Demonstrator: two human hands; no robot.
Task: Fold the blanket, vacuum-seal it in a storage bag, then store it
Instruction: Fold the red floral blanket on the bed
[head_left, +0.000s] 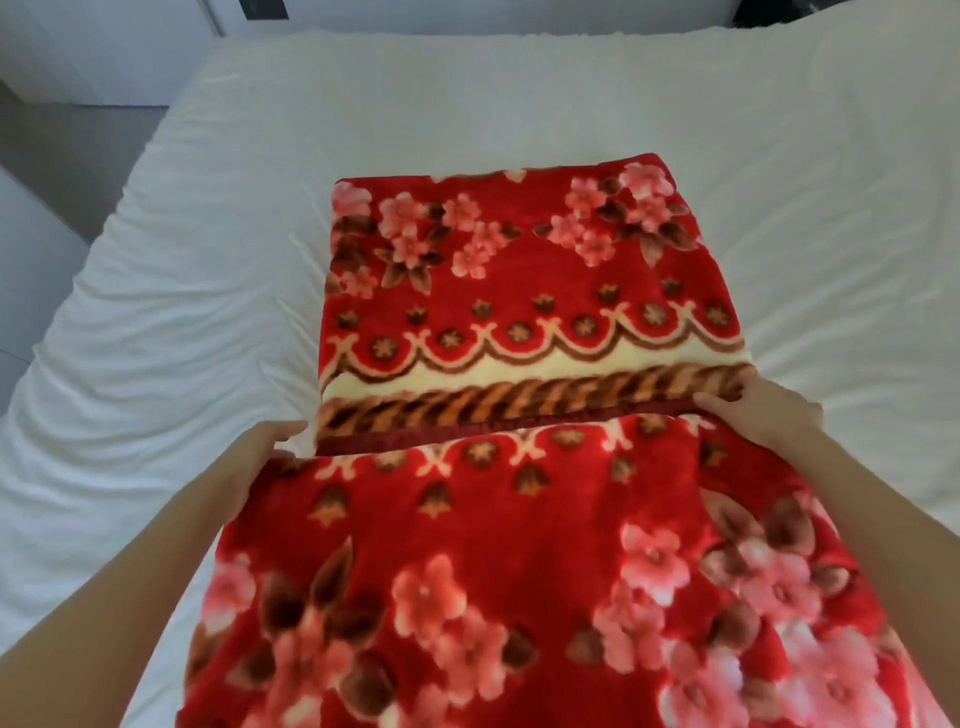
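A thick red blanket (524, 291) with pink flowers and a cream and brown border lies folded lengthwise on the white bed. Its near half is lifted toward me and its edge meets the border band across the middle. My left hand (265, 447) grips the left corner of that lifted layer, fingers tucked under the fabric. My right hand (758, 415) grips the right corner the same way, thumb on top by the brown braid. No storage bag is in view.
The white sheeted bed (197, 291) spreads wide on both sides and beyond the blanket. Grey floor (78, 150) and white furniture show at the far left. A dark object (774, 13) sits past the bed's far right corner.
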